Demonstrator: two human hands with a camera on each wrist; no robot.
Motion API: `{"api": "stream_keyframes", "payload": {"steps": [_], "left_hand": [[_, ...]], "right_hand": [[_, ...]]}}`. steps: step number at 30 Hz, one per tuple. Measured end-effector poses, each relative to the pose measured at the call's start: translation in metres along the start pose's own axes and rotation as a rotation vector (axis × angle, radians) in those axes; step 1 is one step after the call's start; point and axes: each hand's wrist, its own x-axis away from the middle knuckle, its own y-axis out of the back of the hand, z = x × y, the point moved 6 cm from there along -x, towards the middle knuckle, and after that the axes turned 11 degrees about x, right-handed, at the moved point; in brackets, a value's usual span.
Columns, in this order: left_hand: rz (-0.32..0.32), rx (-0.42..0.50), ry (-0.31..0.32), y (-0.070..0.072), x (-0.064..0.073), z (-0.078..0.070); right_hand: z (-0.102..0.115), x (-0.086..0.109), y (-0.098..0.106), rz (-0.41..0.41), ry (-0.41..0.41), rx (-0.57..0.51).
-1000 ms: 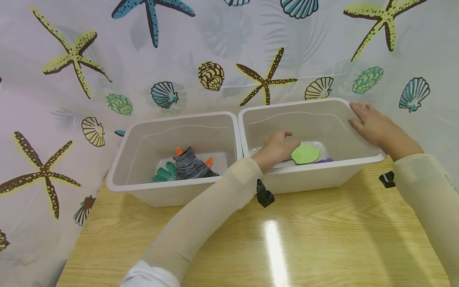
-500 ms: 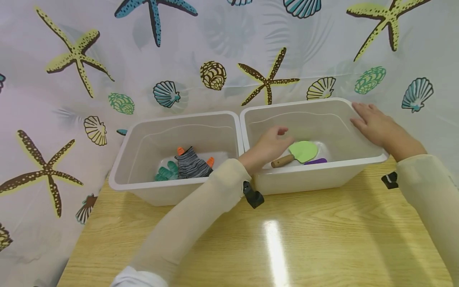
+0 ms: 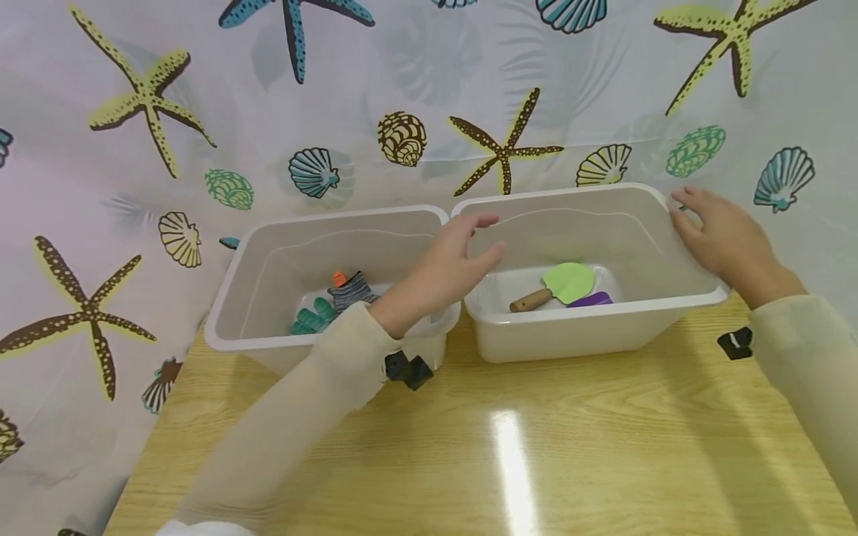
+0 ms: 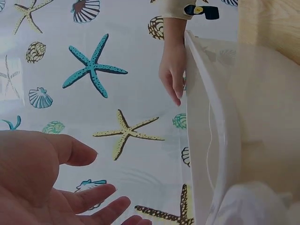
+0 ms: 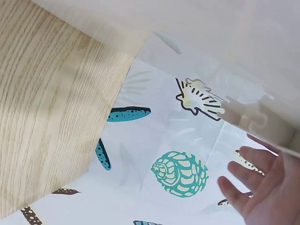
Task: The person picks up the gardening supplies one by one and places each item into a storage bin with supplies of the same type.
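Observation:
My left hand (image 3: 442, 268) hangs over the neighbouring rims of two bins, thumb and fingers apart and nothing between them. In the left wrist view its fingers are loosely spread. My right hand (image 3: 731, 242) is at the right end of the right bin (image 3: 596, 324), its fingers extended near the rim and holding nothing. Inside that bin lie a light green trowel (image 3: 570, 281) with a wooden handle and a flat purple thing (image 3: 591, 299), partly behind the front wall. The left bin (image 3: 258, 343) holds a grey striped knit piece (image 3: 350, 292) with an orange tip and a green glove-like piece (image 3: 312, 316).
Both bins stand side by side on a wood-grain table (image 3: 456, 447), a narrow gap between them at the front. Behind them hangs a white cloth (image 3: 429, 74) printed with starfish and shells, close to the back rims.
My left hand has moved left, out of the right bin to above the rims, uncovering the trowel's handle. My right hand has lifted slightly away from the right rim.

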Motion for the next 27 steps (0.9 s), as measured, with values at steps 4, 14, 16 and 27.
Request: {"api": "stream_keyframes", "payload": {"steps": [4, 14, 16, 27], "left_hand": [[-0.073, -0.160, -0.041, 0.020, 0.014, 0.001], [-0.347, -0.362, -0.183, 0.085, 0.073, 0.025], [-0.409, -0.415, -0.196, 0.099, 0.087, 0.030], [-0.582, -0.441, -0.111, 0.154, 0.165, 0.073]], "right_hand": [[-0.004, 0.007, 0.012, -0.134, -0.055, -0.005], [-0.019, 0.043, 0.023, -0.167, -0.145, -0.057], [-0.021, 0.053, 0.024, -0.163, -0.144, -0.069], [-0.020, 0.096, 0.018, -0.217, -0.025, -0.098]]}}
